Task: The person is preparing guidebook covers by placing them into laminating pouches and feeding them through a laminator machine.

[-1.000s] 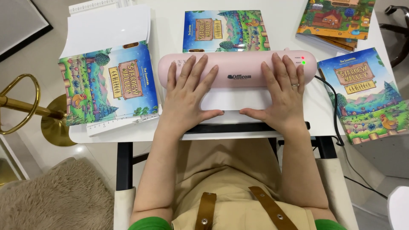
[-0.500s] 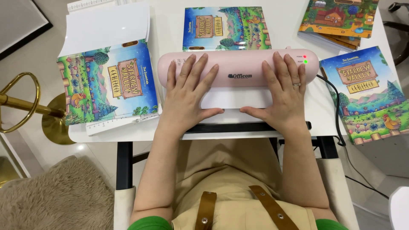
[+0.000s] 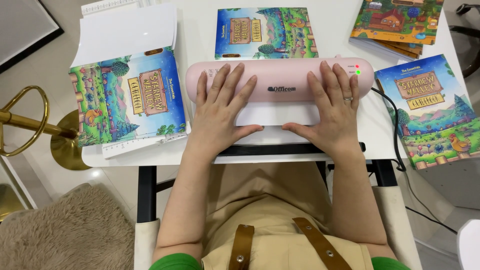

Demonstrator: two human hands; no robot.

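2 bare hands lie flat on a pink laminator (image 3: 280,80) at the middle of the white desk (image 3: 200,30). Going left to right: a brass stand (image 3: 30,125), a colourful printed cover (image 3: 130,100) on white paper, then the left hand (image 3: 222,115), fingers spread and released, gripping nothing, palm down on a white sheet (image 3: 277,114) coming out of the machine's near side. The right hand (image 3: 332,112) mirrors it, fingers loose and splayed, a ring on 1 finger. Both forearms run straight forward. That sheet looks thin, light and bendy, probably slick; it is best held by its near edge. Another cover (image 3: 430,110) lies far right.
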